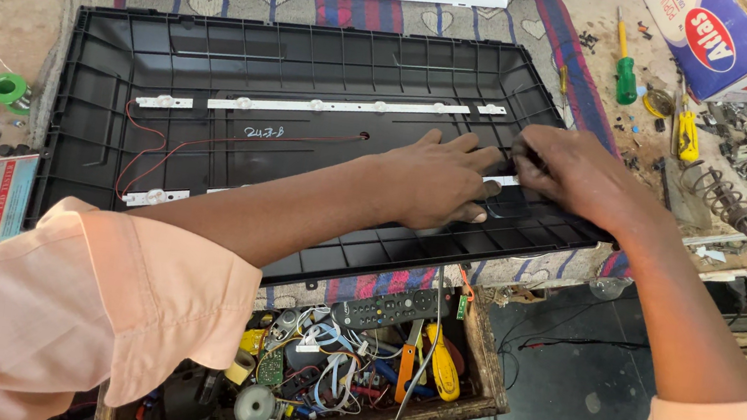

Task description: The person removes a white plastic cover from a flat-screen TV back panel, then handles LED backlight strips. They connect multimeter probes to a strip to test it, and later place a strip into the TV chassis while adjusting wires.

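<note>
I see the black back panel [219, 77] flat on the worktop. My left hand [430, 177] presses flat, fingers spread, beside the white light strip [502, 180]; my right hand [573, 173] pinches its end. Pulling hard could snap it.

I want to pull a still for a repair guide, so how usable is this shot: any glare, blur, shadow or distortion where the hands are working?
Head view: even daylight, sharp overall; soft sheen on the black panel near its top edge, no harsh glare; the left hand and right hand cast only a faint shadow and cover part of the white strip; the panel's edges bow slightly from the wide lens.
</note>
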